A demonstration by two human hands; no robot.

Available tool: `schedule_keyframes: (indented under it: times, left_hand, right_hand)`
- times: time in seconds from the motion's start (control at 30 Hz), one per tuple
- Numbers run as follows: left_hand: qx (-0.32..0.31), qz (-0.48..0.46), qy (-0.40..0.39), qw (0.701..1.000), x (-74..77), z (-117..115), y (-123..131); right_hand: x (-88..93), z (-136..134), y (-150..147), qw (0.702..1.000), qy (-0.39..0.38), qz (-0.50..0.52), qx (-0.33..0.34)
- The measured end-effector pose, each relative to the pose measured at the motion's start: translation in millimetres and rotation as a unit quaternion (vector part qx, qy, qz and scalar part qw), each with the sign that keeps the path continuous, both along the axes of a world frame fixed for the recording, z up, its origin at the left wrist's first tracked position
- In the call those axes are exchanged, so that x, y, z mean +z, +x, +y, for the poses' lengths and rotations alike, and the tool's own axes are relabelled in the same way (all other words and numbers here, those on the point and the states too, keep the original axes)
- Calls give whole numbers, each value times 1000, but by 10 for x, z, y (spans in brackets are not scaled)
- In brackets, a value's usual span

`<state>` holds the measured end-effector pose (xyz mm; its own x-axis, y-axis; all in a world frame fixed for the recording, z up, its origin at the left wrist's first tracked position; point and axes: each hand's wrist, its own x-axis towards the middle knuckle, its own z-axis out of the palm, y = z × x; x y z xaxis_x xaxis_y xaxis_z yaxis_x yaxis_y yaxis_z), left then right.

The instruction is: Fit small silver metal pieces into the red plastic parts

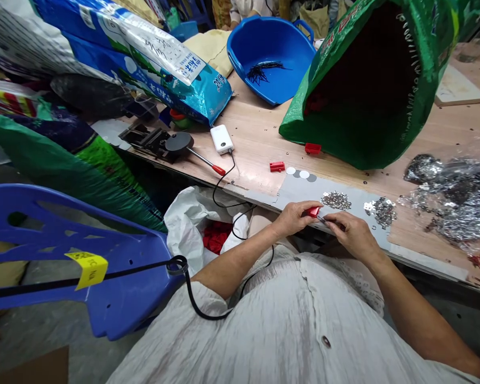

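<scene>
At the table's front edge my left hand (pixel 295 218) is closed on a small red plastic part (pixel 312 212). My right hand (pixel 350 232) pinches a thin metal tool (pixel 322 219), perhaps tweezers, whose tip meets the red part. Just beyond my hands lies a grey sheet (pixel 300 188) bearing a pile of small silvery metal pieces (pixel 336 200). A second pile of metal pieces (pixel 384 211) sits further right. Two more red plastic parts, one nearer (pixel 277 166) and one by the sack (pixel 312 148), rest on the table beside some white discs (pixel 304 174).
A green sack (pixel 356 144) gapes open at the back right, near a blue basin (pixel 272 48) with dark thin strands. Clear plastic bags of metal pieces (pixel 460 202) lie right. A lever device (pixel 164 144), white power bank (pixel 222 140) and blue chair (pixel 136 277) are left.
</scene>
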<state>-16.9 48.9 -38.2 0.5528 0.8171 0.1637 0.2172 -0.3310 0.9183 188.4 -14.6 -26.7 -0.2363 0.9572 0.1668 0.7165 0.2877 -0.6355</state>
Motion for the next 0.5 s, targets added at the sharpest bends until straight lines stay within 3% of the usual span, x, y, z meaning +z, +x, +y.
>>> schedule_keyframes:
  times: [0.3, 0.5]
  left_hand:
    - [-8, 17, 10, 1000, -5, 30, -15]
    - [-14, 20, -2, 1000, 5, 28, -17]
  right_hand:
    - [-73, 29, 4, 999, 4, -38, 10]
    - [-26, 22, -74, 997, -22, -72, -34]
